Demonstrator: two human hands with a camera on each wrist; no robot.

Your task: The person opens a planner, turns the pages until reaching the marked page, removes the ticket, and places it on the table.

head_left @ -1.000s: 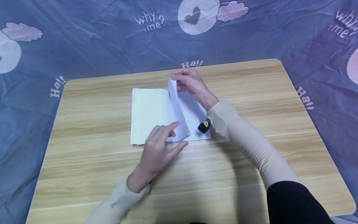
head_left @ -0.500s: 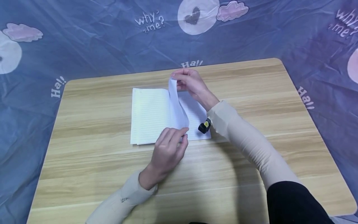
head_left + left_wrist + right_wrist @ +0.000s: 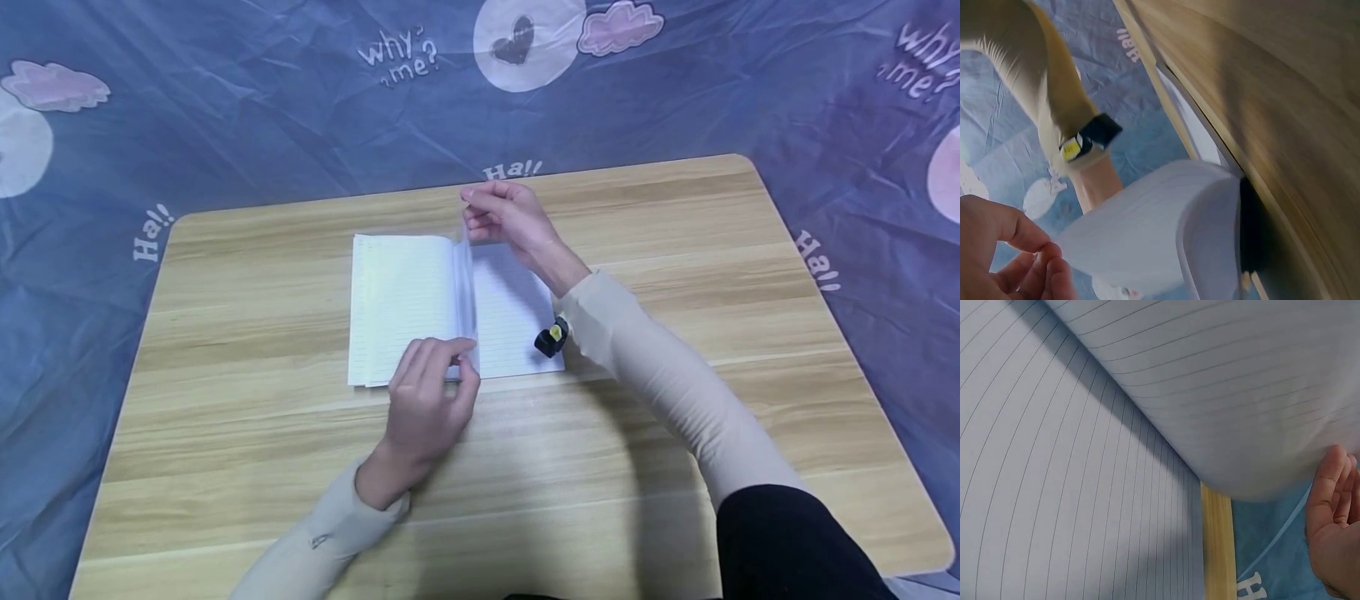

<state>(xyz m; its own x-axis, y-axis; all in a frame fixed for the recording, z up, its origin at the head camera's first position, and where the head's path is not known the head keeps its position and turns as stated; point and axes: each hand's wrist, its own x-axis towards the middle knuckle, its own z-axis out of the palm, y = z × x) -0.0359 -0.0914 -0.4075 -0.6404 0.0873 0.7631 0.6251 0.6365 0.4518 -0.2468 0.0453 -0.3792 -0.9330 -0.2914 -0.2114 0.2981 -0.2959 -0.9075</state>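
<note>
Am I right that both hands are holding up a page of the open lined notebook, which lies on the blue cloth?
Not quite: the notebook lies on the wooden table, as the head view shows. The left hand and right hand do hold its page up.

My wooden table (image 3: 675,275) stood on a blue sheet (image 3: 225,108) with clouds and words on it. An open notebook (image 3: 401,308) with lined pages lay flat near the middle of the table. A small black and yellow thing (image 3: 550,338), maybe on my wrist, sat by the notebook's right edge.
</note>
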